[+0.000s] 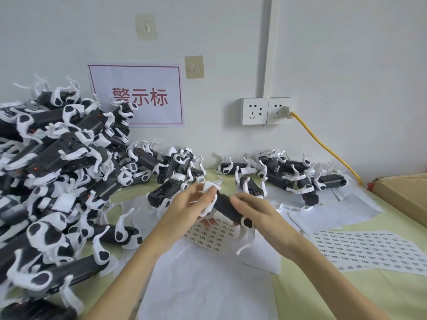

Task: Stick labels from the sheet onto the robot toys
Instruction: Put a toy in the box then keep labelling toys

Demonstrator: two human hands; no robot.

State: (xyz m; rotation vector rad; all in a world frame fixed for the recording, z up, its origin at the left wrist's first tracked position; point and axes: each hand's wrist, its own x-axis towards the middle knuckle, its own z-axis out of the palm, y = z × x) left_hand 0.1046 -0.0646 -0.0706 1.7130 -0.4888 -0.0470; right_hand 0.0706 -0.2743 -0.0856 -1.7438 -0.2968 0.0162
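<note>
While both hands hold one black plastic robot toy with white legs (227, 207) in the air above the middle of the pale green table (323, 294), the toy lies tilted with its dark flat side turned up toward the head camera, probably so that the face due for a label is open to view. The left hand (184, 209) curls its fingers (209, 192) round the white far end of the toy and steadies it; the right hand (256, 212) wraps the near, lower end, its fingers bent over the black body, perhaps pressing something down, though no label can be made out under them. Directly beneath the toy lies a white paper sheet of small printed labels (213, 234), kept within easy reach for peeling. A second, fuller white label sheet (367, 250) lies to the right, near the table's edge, with loose white backing papers (335, 211) beyond it. On the left a tall heap of black-and-white robot toys (53, 176) reaches the wall, while a smaller, flatter group of the same toys (284, 176) sits far right, which suggests one pile waits and the other is finished; which is which cannot be told. A brown cardboard box (406, 192) rests at the right edge.
</note>
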